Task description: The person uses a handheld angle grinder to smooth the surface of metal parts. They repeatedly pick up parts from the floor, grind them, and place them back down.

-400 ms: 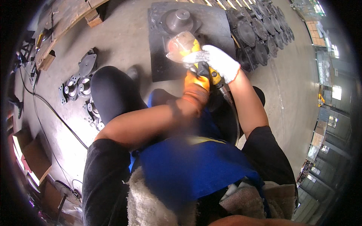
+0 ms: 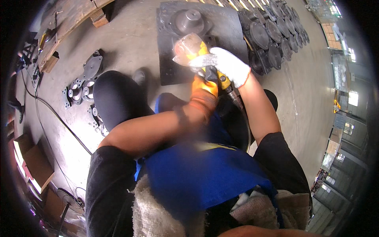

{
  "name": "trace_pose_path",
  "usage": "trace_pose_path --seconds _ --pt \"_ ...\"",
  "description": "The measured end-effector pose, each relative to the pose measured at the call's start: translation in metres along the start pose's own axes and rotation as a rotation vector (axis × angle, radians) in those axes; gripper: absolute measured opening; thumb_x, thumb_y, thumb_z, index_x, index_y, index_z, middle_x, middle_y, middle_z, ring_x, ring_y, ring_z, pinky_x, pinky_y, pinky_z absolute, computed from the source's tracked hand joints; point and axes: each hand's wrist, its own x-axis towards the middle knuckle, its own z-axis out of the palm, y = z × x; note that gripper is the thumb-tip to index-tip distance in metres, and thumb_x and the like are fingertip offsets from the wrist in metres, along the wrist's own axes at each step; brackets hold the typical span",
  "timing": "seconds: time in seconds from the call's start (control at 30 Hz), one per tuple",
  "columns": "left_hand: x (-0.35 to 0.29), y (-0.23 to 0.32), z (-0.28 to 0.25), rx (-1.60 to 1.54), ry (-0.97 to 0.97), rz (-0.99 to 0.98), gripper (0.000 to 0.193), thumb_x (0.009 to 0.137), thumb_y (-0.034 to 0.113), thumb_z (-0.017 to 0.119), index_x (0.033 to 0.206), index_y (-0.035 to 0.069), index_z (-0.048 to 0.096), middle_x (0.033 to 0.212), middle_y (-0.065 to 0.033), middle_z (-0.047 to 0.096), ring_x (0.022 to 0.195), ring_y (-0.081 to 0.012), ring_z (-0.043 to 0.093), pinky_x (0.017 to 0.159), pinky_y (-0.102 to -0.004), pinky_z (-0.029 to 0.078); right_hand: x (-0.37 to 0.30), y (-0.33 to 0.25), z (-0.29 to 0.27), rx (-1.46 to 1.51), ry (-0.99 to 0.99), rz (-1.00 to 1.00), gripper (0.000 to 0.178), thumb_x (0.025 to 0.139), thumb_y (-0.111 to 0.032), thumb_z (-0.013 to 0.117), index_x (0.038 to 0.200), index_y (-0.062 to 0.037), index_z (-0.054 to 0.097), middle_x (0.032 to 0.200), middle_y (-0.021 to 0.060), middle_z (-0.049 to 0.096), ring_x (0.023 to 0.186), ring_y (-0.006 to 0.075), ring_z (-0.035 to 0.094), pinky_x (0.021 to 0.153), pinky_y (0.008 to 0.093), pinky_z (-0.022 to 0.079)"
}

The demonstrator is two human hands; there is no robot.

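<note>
Little has shifted since the earlier head view: both gloved hands, orange left hand (image 2: 204, 93) and white right hand (image 2: 227, 65), stay closed round the yellow handheld grinder (image 2: 205, 63) (clear guard forward) above the dark square metal plate (image 2: 173, 59).

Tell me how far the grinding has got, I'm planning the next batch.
Done: cannot tell; the row of dark castings at upper right and the flanged parts on the floor at left show no clear finish. In hand: both hands grip a yellow grinder, right hand in a white glove, left hand in orange, over the domed casting on a dark plate. Left: cannot tell.
</note>
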Motion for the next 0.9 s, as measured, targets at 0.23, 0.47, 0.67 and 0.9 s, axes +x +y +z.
trace_pose_path --seconds 0.23,0.47,0.67,0.9 --pt "-0.033 -0.075 0.004 -2.705 -0.318 -1.036 0.026 0.091 0.016 0.051 0.107 -0.003 0.058 0.098 -0.0254 0.066 0.091 -0.0423 0.064 0.082 -0.0422 0.050 -0.008 0.023 0.001 0.771 0.055 0.262 0.025 0.093 -0.017 0.061 0.105 0.0039 0.070 0.096 0.0103 0.073 0.087 0.0143 0.068 0.078 0.0258 0.053" --pt "-0.029 -0.061 -0.015 -2.799 -0.208 -1.015 0.024 0.090 0.015 0.052 0.108 0.000 0.059 0.098 -0.0264 0.066 0.094 -0.0436 0.064 0.081 -0.0438 0.050 -0.024 -0.007 0.004 0.451 0.128 0.245 0.024 0.092 -0.015 0.063 0.102 0.0062 0.069 0.095 0.0107 0.072 0.086 0.0134 0.068 0.074 0.0255 0.053" --pt "-0.025 -0.080 -0.009 -2.730 -0.501 -0.701 0.029 0.093 0.022 0.055 0.111 -0.001 0.059 0.104 -0.0278 0.066 0.098 -0.0441 0.063 0.083 -0.0442 0.050 -0.031 0.006 -0.008 0.345 0.183 0.158 0.025 0.090 -0.018 0.067 0.102 0.0037 0.069 0.093 0.0067 0.071 0.083 0.0110 0.066 0.073 0.0244 0.052" --pt "-0.003 -0.019 -0.023 -2.231 0.357 -0.362 0.034 0.084 0.028 0.064 0.111 0.006 0.064 0.091 -0.0151 0.066 0.083 -0.0326 0.065 0.083 -0.0391 0.050 -0.060 -0.049 -0.017 0.356 0.294 0.345 0.024 0.089 -0.017 0.067 0.102 0.0028 0.069 0.090 0.0070 0.071 0.080 0.0116 0.067 0.073 0.0257 0.053"
